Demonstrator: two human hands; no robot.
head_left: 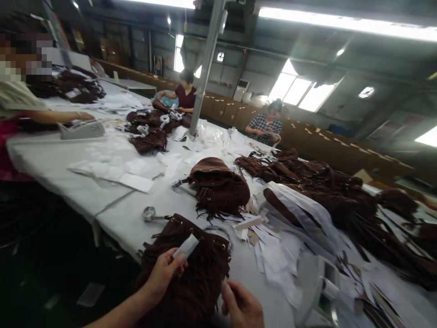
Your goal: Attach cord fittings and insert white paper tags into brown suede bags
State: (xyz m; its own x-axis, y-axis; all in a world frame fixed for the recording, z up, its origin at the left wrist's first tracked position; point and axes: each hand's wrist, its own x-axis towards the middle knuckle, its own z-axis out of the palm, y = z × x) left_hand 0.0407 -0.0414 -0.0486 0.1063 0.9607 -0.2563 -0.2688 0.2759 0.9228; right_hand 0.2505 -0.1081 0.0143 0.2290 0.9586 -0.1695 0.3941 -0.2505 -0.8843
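Small white paper slip (186, 247) pinched in left hand (163, 273) over dark brown fringed suede drawstring bag (186, 269) at near edge of long white table (64, 168).

Right hand (243, 306) beside the bag, fingers loosely curled, holding nothing clearly visible. Risk, as a judgement: slip lightly held by one end, likely to slide out and vanish among loose white paper scraps (273, 255) alongside. Bag mouth drawn in, contents hidden. Second brown fringed bag (218, 187) farther in, also closed; grey tape dispenser (319, 284) toward near right corner.
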